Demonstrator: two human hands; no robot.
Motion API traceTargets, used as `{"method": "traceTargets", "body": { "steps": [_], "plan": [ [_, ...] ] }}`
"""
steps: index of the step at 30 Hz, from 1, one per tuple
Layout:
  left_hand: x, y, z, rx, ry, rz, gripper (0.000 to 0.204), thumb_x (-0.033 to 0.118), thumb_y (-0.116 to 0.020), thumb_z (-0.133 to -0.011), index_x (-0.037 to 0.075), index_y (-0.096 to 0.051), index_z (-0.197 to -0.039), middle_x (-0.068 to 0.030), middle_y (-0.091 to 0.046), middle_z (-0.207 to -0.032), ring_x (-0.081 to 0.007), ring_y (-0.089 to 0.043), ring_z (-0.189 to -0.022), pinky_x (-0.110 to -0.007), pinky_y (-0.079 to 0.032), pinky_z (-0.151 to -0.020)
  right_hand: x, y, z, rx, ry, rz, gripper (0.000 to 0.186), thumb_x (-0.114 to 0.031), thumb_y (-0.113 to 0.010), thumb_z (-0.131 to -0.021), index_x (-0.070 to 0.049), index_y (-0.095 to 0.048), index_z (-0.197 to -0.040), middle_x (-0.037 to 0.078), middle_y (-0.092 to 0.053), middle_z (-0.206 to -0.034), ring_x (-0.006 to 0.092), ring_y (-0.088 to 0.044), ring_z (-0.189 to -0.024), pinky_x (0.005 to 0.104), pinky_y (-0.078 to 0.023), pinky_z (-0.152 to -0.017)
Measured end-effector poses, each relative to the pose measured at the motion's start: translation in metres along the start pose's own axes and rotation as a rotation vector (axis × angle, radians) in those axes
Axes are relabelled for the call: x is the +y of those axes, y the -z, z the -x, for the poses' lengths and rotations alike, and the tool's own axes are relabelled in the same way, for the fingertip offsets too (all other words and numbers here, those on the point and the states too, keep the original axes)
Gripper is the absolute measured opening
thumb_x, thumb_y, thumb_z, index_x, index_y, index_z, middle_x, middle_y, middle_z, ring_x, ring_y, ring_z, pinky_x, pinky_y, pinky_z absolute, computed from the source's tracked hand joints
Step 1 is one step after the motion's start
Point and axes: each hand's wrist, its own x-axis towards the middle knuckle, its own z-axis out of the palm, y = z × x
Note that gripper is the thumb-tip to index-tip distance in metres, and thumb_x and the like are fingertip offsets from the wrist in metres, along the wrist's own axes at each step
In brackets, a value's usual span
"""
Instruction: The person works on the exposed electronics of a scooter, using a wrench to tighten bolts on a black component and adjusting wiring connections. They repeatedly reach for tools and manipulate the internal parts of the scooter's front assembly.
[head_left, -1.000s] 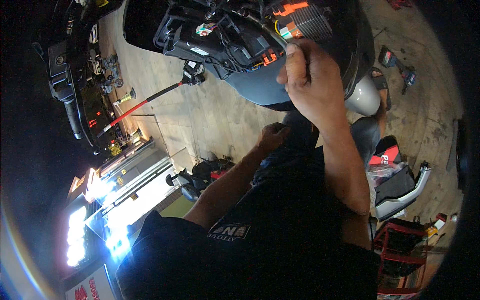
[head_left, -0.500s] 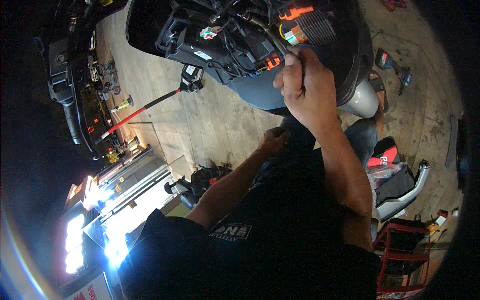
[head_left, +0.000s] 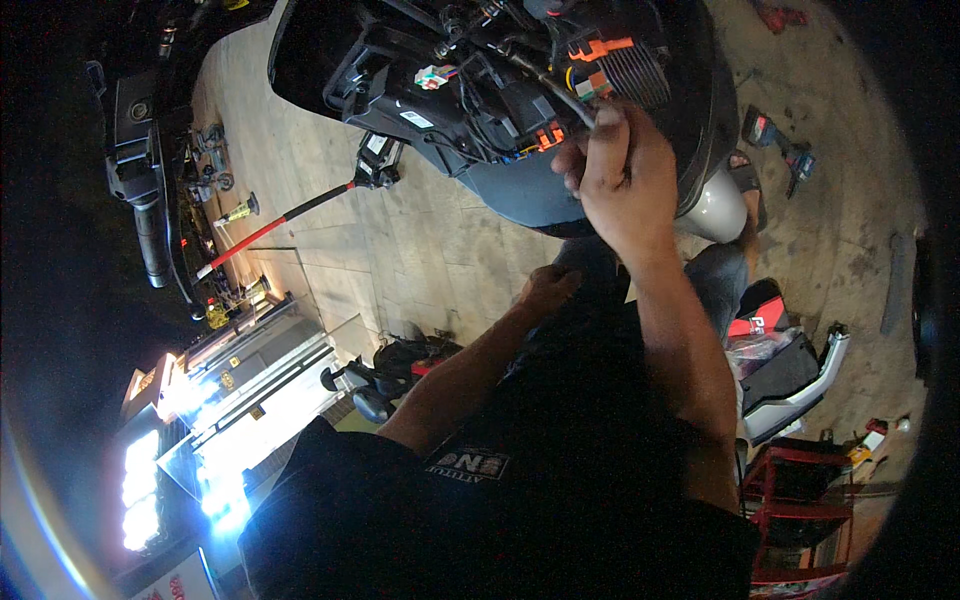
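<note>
My right hand (head_left: 630, 180) is closed round the near end of a long, thin metal rod tool (head_left: 555, 85). The rod slants up and left into the opened black body of a scooter (head_left: 520, 190), where its tip is hard to make out among cables. Close to the fingers are orange connectors (head_left: 550, 136) and a ribbed black cylinder (head_left: 643, 82). A white plug with coloured wires (head_left: 432, 77) lies farther left in the same bay. My left hand (head_left: 550, 290) rests on my thigh, fingers curled in, with nothing visible in it.
A red and black pole tool (head_left: 290, 215) stretches across the floor at left, below a handlebar grip (head_left: 150, 245). At right, a cordless power tool (head_left: 780, 145) lies on the floor near a person's foot (head_left: 745, 175). Loose panels (head_left: 795, 390) and a red rack (head_left: 765, 510) stand lower right.
The view has shifted slightly, so the scooter sits a little lower. My right hand keeps its grip on the rod, with more of the rod showing. My left hand stays put.
</note>
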Motion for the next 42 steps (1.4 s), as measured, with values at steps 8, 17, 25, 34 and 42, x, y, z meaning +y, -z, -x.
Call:
{"method": "traceTargets", "body": {
  "steps": [8,17,25,34,42],
  "plan": [
    [0.002,-0.001,0.004,0.022,-0.001,-0.034,0.044,0.041,-0.059,-0.086,-0.003,-0.066,-0.086,-0.0103,-0.064,-0.074,-0.0186,-0.059,-0.069,-0.035,-0.047,-0.064,0.028,-0.016,0.017,0.090,-0.007,-0.170,0.028,-0.025,-0.037,-0.098,0.001,-0.047,-0.093,0.008,-0.063,-0.065,0.0130,-0.058,-0.053,0.0270,-0.048,-0.051],
    [0.024,-0.002,0.012,-0.025,0.016,0.088,0.041,0.037,-0.062,-0.085,-0.004,-0.065,-0.092,-0.0117,-0.066,-0.081,-0.0181,-0.059,-0.072,-0.035,-0.047,-0.063,0.021,0.000,0.008,-0.046,0.068,0.094,0.023,-0.022,-0.038,-0.097,-0.002,-0.049,-0.096,0.007,-0.064,-0.066,0.0179,-0.064,-0.057,0.0310,-0.052,-0.055],
    [0.032,-0.007,0.020,0.068,0.112,0.116,0.041,0.037,-0.061,-0.085,-0.002,-0.065,-0.094,-0.0092,-0.065,-0.078,-0.0175,-0.058,-0.070,-0.035,-0.047,-0.063,-0.002,-0.010,0.008,0.023,-0.097,-0.117,0.027,-0.024,-0.036,-0.097,-0.001,-0.050,-0.092,0.008,-0.063,-0.064,0.0138,-0.059,-0.052,0.0268,-0.048,-0.049],
    [0.019,-0.029,0.027,0.103,0.033,0.290,0.042,0.038,-0.060,-0.086,-0.003,-0.066,-0.093,-0.0090,-0.065,-0.078,-0.0169,-0.058,-0.070,-0.033,-0.046,-0.063,-0.042,0.006,-0.013,-0.060,-0.256,-0.072,0.040,-0.036,-0.035,-0.098,0.001,-0.052,-0.098,0.010,-0.064,-0.067,0.0100,-0.056,-0.052,0.0231,-0.045,-0.047],
    [0.041,-0.030,0.041,0.113,0.019,0.139,0.041,0.036,-0.062,-0.084,-0.004,-0.065,-0.090,-0.0097,-0.065,-0.077,-0.0161,-0.058,-0.069,-0.033,-0.046,-0.063,0.006,-0.016,0.013,0.052,-0.125,-0.203,0.041,-0.035,-0.031,-0.099,0.002,-0.049,-0.094,0.011,-0.067,-0.078,0.0121,-0.058,-0.059,0.0254,-0.048,-0.057]
  ]
}}
